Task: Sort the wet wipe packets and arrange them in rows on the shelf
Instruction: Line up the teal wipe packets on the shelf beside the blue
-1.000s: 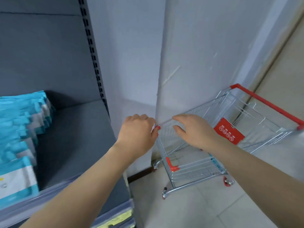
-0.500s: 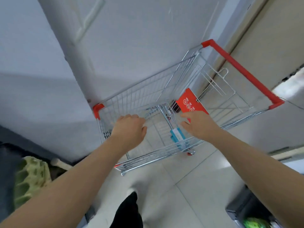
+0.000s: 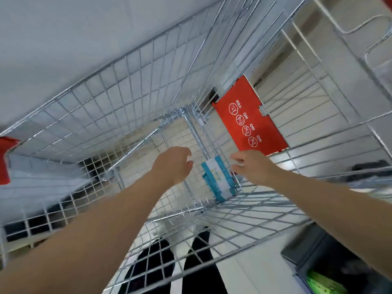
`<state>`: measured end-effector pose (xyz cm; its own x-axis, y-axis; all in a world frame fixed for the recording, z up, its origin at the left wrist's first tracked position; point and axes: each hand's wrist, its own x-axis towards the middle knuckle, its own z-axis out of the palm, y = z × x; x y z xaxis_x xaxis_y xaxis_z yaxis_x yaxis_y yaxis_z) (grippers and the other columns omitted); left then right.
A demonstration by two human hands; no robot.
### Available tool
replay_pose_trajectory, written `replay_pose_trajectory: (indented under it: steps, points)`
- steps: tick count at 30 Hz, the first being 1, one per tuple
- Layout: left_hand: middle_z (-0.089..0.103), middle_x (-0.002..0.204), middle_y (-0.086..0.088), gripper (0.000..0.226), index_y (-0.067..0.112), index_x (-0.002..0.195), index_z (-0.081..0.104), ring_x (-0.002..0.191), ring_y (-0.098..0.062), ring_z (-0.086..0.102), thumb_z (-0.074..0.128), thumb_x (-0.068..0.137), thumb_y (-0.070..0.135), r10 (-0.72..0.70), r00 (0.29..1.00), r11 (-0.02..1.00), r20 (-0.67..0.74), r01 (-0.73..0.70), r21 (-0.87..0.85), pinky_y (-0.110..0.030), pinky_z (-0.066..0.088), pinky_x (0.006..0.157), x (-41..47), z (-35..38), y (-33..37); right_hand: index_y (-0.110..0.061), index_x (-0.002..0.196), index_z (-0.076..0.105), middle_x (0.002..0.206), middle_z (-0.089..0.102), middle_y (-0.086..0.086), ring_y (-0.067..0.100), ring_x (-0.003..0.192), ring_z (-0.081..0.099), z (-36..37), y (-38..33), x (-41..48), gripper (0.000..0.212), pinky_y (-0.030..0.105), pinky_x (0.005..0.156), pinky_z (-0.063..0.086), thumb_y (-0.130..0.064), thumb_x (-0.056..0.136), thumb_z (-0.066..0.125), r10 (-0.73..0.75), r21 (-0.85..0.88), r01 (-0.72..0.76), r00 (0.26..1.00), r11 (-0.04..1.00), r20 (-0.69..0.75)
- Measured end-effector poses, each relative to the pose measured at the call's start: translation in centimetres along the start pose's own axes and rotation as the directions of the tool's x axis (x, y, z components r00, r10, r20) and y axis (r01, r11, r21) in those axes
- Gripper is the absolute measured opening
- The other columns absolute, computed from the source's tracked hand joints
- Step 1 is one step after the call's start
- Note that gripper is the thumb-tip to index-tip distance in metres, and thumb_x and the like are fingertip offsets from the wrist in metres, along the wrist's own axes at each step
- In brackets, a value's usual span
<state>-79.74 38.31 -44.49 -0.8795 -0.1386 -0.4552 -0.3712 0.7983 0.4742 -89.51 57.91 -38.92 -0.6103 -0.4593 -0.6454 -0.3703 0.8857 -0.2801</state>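
we reach both arms down into a wire shopping cart (image 3: pixel 148 107), viewed from directly above. our left hand (image 3: pixel 172 164) hangs over the cart floor with the fingers loosely curled and apart, holding nothing. our right hand (image 3: pixel 251 166) is also empty, fingers slightly spread and bent, with the fingertips pointing toward the left hand.

the wet wipe packets (image 3: pixel 219 179), teal and white, sit as a small stack on the cart floor. they lie between the two hands, nearer the right one: just below and to the left of the right fingertips, and to the right of the left hand. we cannot tell whether the right fingertips touch the top packet; the gap looks small. the left hand is clearly apart from the stack. the stack rests against the wire wall on the right-hand side of the cart floor.

beyond the right hand, a red placard (image 3: pixel 250 117) with white circular symbols is fixed to the cart's fold-down seat panel. a red corner bumper (image 3: pixel 5 160) shows far to the left of the left hand. below the right forearm, outside the cart, stands a dark bin (image 3: pixel 314 257) with something green inside.
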Motion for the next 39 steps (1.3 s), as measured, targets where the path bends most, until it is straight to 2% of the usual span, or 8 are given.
replay_pose_trajectory:
  steps: [3, 7, 12, 18, 24, 27, 33, 39]
  points:
    - [0.056, 0.13, -0.004, 0.038, 0.018, 0.133, 0.049, 0.119, -0.022, 0.052, 0.048, 0.097, 0.03, -0.045, 0.995, 0.993, 0.09, 0.054, -0.108, -0.036, 0.043, 0.099, 4.9, 4.5, 0.3, -0.006, 0.133, 0.051, 0.128, 0.058, 0.011, 0.025, 0.118, 0.054, 2.0, 2.1, 4.5, 0.042, 0.031, 0.096, 0.043, -0.02, 0.095, 0.057, -0.007, -0.022, 0.008, 0.998, 1.0, 0.057]
    - [0.052, 0.135, -0.009, 0.045, 0.012, 0.136, 0.045, 0.122, -0.025, 0.049, 0.055, 0.094, 0.026, -0.075, 0.985, 0.976, 0.158, 0.104, -0.189, -0.034, 0.041, 0.1, 9.8, 10.3, 0.0, -0.011, 0.112, 0.054, 0.093, 0.056, 0.0, 0.018, 0.086, 0.048, 4.8, 4.5, 9.1, 0.02, 0.026, 0.063, 0.033, -0.02, 0.095, 0.055, -0.032, -0.087, 0.041, 0.995, 0.995, 0.095]
    - [0.051, 0.128, -0.016, 0.052, 0.004, 0.129, 0.046, 0.116, -0.029, 0.05, 0.068, 0.086, 0.022, -0.123, 0.965, 0.959, 0.233, 0.176, -0.223, -0.034, 0.043, 0.091, 12.8, 15.0, 0.3, -0.007, 0.11, 0.052, 0.103, 0.056, 0.008, 0.022, 0.094, 0.051, 7.2, 6.6, 11.8, 0.019, 0.029, 0.069, 0.03, -0.018, 0.095, 0.053, -0.033, -0.112, 0.051, 0.987, 0.992, 0.16]
    - [0.058, 0.12, -0.01, 0.037, 0.009, 0.117, 0.059, 0.107, -0.025, 0.052, 0.068, 0.085, 0.025, -0.188, 0.958, 0.932, 0.217, 0.244, -0.267, -0.03, 0.04, 0.084, 11.6, 15.5, -1.6, -0.009, 0.135, 0.047, 0.129, 0.056, 0.012, 0.028, 0.119, 0.052, 8.8, 6.8, 12.8, 0.042, 0.031, 0.095, 0.041, -0.02, 0.095, 0.054, -0.02, -0.056, 0.03, 0.983, 0.998, 0.184]
    - [0.064, 0.094, -0.012, 0.013, 0.014, 0.093, 0.048, 0.074, -0.023, 0.066, 0.061, 0.089, 0.015, -0.381, 0.912, 0.77, 0.152, 0.404, -0.494, -0.035, 0.054, 0.064, 7.5, 11.0, -8.4, -0.012, 0.144, 0.038, 0.147, 0.042, 0.006, 0.021, 0.134, 0.041, 10.7, 6.0, 13.5, 0.054, 0.024, 0.103, 0.032, -0.017, 0.094, 0.057, -0.055, -0.015, 0.063, 0.953, 0.998, 0.297]
    - [0.061, 0.09, -0.006, 0.018, 0.016, 0.096, 0.044, 0.075, -0.02, 0.069, 0.06, 0.091, 0.009, -0.436, 0.883, 0.64, 0.175, 0.441, -0.63, -0.04, 0.06, 0.069, 5.8, 10.2, -9.9, -0.013, 0.148, 0.031, 0.152, 0.033, 0.005, 0.02, 0.138, 0.033, 11.6, 5.5, 14.0, 0.065, 0.027, 0.109, 0.026, -0.011, 0.091, 0.061, -0.096, -0.027, 0.113, 0.93, 0.993, 0.356]
    - [0.061, 0.102, -0.008, 0.025, 0.015, 0.109, 0.043, 0.078, -0.023, 0.07, 0.06, 0.091, 0.011, -0.444, 0.878, 0.61, 0.178, 0.442, -0.658, -0.044, 0.06, 0.074, 4.8, 10.2, -11.1, -0.015, 0.13, 0.042, 0.105, 0.055, 0.006, 0.026, 0.104, 0.054, 13.6, 6.3, 16.3, 0.07, 0.033, 0.08, 0.05, -0.001, 0.071, 0.077, -0.109, -0.221, 0.178, 0.949, 0.959, 0.295]
    - [0.062, 0.102, -0.007, 0.017, 0.015, 0.107, 0.046, 0.086, -0.025, 0.068, 0.056, 0.093, 0.01, -0.442, 0.88, 0.557, 0.176, 0.423, -0.715, -0.041, 0.059, 0.078, 4.0, 9.5, -11.1, -0.013, 0.133, 0.036, 0.13, 0.042, 0.014, 0.023, 0.094, 0.058, 13.0, 5.5, 16.0, 0.082, 0.032, 0.075, 0.053, 0.0, 0.066, 0.083, -0.037, -0.214, 0.105, 0.953, 0.971, 0.3]
